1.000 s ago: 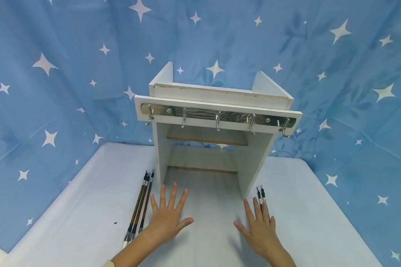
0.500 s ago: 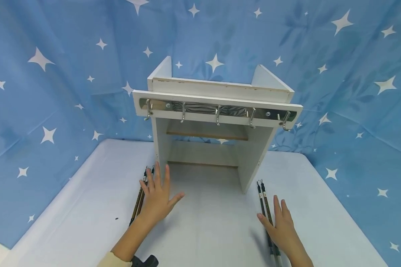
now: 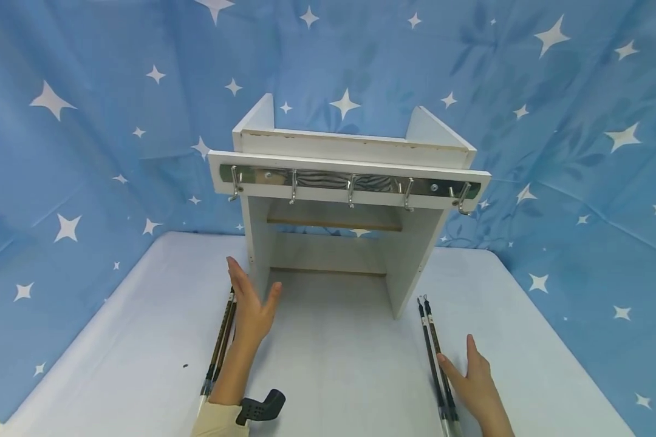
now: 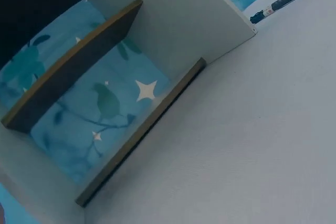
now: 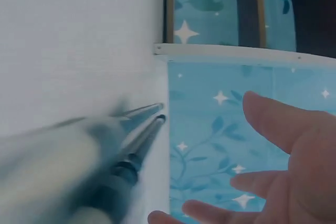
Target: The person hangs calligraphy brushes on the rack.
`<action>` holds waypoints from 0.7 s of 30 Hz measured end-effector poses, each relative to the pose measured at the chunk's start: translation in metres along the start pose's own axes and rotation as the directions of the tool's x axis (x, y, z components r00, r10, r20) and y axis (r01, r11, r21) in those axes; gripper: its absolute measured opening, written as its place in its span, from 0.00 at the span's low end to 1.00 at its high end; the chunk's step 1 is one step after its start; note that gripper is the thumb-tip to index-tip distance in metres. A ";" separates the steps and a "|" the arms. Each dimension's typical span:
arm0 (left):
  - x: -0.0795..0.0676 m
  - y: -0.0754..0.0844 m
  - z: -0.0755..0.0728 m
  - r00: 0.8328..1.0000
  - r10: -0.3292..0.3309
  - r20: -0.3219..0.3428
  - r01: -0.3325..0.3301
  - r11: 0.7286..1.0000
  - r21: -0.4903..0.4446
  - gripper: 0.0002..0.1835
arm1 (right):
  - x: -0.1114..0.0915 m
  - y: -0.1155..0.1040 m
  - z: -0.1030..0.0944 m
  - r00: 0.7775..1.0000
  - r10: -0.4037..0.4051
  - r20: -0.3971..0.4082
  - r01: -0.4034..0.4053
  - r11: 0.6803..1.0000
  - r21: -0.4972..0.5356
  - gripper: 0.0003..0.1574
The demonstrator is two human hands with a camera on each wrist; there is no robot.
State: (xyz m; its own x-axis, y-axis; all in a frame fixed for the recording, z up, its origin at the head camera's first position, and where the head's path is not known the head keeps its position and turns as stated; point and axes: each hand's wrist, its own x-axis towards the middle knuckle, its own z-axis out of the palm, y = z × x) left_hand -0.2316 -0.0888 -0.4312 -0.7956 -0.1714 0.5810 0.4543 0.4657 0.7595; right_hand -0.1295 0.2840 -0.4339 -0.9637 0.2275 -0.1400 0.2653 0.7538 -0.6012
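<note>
My left hand [image 3: 252,315] is raised beside the left foot of a white wooden shelf [image 3: 361,149], thumb apart from the fingers and nothing in its grasp. It partly covers a bundle of calligraphy brushes [image 3: 220,343] lying on the white cloth. On the other side, my right hand [image 3: 477,385] hovers just right of two more calligraphy brushes [image 3: 436,358], also with empty, spread fingers. In the right wrist view the thumb [image 5: 278,121] stands away from the fingers, and the brushes [image 5: 134,161] look blurred at close range.
Along the shelf's front runs a metal strip [image 3: 333,180] with several hooks sticking out. The white cloth-covered table [image 3: 328,376] extends around it. A blue curtain [image 3: 115,139] with white stars hangs behind. A small dark speck [image 3: 185,366] lies at the left.
Both hands have moved outward from in front of the shelf, the left one leftward and the right one rightward. Both have turned from palms down to more sideways. Shelf and brushes stay put.
</note>
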 end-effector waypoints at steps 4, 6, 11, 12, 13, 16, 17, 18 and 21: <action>0.003 -0.013 0.009 0.997 -0.053 -0.056 0.048 0.996 -0.072 0.50 | 0.008 0.004 0.005 1.000 0.020 0.001 -0.020 0.999 -0.038 0.58; 0.003 -0.018 0.014 0.993 -0.094 -0.065 0.088 0.992 -0.094 0.48 | 0.010 0.006 0.007 0.999 0.039 0.001 -0.039 0.997 -0.060 0.58; -0.002 -0.027 0.025 0.986 -0.158 -0.062 0.155 0.987 -0.051 0.45 | 0.011 0.012 0.009 0.995 0.096 0.005 -0.095 0.993 -0.063 0.61; -0.004 -0.028 0.027 0.985 -0.159 -0.066 0.157 0.987 -0.031 0.44 | 0.010 0.014 0.009 0.995 0.104 0.006 -0.103 0.993 -0.066 0.63; -0.005 -0.030 0.028 0.986 -0.149 -0.074 0.148 0.989 -0.013 0.44 | 0.009 0.016 0.009 0.994 0.112 0.009 -0.111 0.992 -0.067 0.64; -0.010 -0.036 0.029 0.990 -0.095 -0.105 0.099 0.995 0.032 0.43 | 0.008 0.021 0.012 0.992 0.124 0.022 -0.122 0.990 -0.076 0.68; -0.010 -0.038 0.029 0.991 -0.065 -0.116 0.071 0.996 0.050 0.43 | 0.009 0.022 0.013 0.992 0.127 0.023 -0.125 0.989 -0.076 0.69; -0.009 -0.039 0.029 0.992 -0.034 -0.122 0.041 0.998 0.056 0.42 | 0.010 0.023 0.013 0.992 0.125 0.020 -0.123 0.989 -0.078 0.67; -0.006 -0.044 0.030 0.989 0.058 -0.135 -0.047 0.995 0.084 0.39 | 0.016 0.027 0.012 0.994 0.109 0.006 -0.108 0.990 -0.088 0.67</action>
State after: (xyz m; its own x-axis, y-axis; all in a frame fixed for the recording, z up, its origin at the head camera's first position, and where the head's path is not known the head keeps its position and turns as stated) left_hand -0.2589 -0.0817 -0.4765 -0.7064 -0.2602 0.6583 0.4558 0.5443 0.7043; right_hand -0.1381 0.3004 -0.4619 -0.9292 0.3047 -0.2093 0.3696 0.7762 -0.5109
